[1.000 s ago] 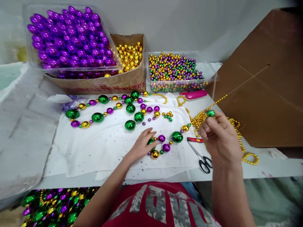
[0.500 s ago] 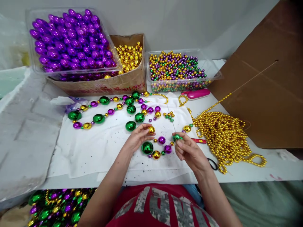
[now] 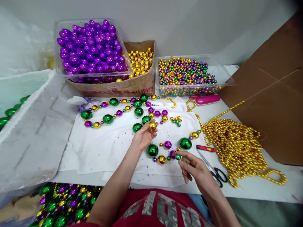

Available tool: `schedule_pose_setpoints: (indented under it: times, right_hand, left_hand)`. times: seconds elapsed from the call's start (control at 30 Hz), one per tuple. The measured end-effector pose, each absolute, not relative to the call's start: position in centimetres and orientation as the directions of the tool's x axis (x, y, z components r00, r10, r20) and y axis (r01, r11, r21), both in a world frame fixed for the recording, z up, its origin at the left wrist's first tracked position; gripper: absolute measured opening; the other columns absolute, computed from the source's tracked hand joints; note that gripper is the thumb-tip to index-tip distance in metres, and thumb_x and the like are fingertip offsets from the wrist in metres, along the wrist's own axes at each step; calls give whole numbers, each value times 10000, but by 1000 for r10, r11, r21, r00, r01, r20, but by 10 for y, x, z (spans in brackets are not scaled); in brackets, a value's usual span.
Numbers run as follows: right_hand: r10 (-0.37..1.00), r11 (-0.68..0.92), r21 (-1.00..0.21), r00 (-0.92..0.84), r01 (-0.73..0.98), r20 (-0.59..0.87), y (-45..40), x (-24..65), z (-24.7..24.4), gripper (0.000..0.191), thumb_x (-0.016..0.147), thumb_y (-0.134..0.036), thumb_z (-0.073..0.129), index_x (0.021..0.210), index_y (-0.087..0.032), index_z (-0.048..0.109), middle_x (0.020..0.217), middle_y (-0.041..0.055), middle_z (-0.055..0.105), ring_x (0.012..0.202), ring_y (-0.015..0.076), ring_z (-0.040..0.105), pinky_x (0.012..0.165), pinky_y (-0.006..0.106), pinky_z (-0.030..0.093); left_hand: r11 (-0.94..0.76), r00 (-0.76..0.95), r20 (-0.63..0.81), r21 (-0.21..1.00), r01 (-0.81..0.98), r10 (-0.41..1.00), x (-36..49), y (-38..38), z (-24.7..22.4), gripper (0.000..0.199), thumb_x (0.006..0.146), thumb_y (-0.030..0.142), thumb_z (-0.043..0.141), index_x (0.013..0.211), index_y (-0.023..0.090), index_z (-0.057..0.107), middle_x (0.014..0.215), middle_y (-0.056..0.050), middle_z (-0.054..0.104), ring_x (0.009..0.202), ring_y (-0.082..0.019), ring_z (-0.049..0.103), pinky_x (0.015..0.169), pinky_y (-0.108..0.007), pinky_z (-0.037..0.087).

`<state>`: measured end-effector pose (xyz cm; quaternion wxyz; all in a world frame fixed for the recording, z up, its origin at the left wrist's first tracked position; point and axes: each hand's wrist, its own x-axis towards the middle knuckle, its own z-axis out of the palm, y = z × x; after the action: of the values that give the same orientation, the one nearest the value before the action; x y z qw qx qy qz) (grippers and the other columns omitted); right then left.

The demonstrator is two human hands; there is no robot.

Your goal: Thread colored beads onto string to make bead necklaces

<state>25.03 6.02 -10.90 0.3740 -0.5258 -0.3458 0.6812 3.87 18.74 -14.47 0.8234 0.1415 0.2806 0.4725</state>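
Gold bead (image 3: 152, 125) over cloth (image 3: 109, 148), I have left hand (image 3: 144, 137) clamped on it | right hand (image 3: 195, 167): fingers pinching green bead (image 3: 178, 157) | step: threading on string (image 3: 166, 137), I judge | next: probably bring beads together

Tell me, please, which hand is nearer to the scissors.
Right: the right hand is just left of the scissors, while the left hand is farther left, holding a gold bead.

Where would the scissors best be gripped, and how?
By the black handle loops, likely from the near right: the scissors lie with loops at the near end and blades pointing away, while the right forearm is close on their left.
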Motion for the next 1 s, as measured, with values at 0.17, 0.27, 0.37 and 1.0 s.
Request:
schedule_pose_setpoints:
  times: [0.17,0.27,0.37,1.0]
  right_hand:
    - [869,-486,-869,-153,-91,-470,46,256,-104,393,821,-396,637,1147,-179,600,546,-63,440,403,90,444,404,224,339]
    - [867,-486,-871,-166,-68,-470,42,256,-104,393,823,-402,633,1146,-181,605,539,-63,444,399,86,438,411,222,360]
    - [863,-491,-869,-176,-62,-474,42,254,-105,401,812,-410,640,1139,-179,609,532,-63,443,390,85,433,400,218,360]
    - [876,-481,-867,-96,-126,-472,38,244,-141,405,793,-443,649,1099,-185,582,595,-58,432,441,98,478,437,221,350]
  left_hand:
    - [527,383,-373,466,-711,845,39,189,-149,225,882,238,508,1019,111,634,1081,-141,626,708,-109,566,590,-207,475]
    - [524,375,-378,467,-712,846,41,190,-151,192,871,227,526,969,108,641,1080,-141,633,706,-105,559,592,-201,466]
    - [514,367,-372,473,-715,853,41,189,-152,196,876,242,526,972,109,635,1065,-143,639,703,-105,559,592,-200,460]
    - [421,406,-204,707,-568,891,52,168,-139,231,849,270,607,1045,151,629,1084,-126,642,838,-135,567,669,-228,399]
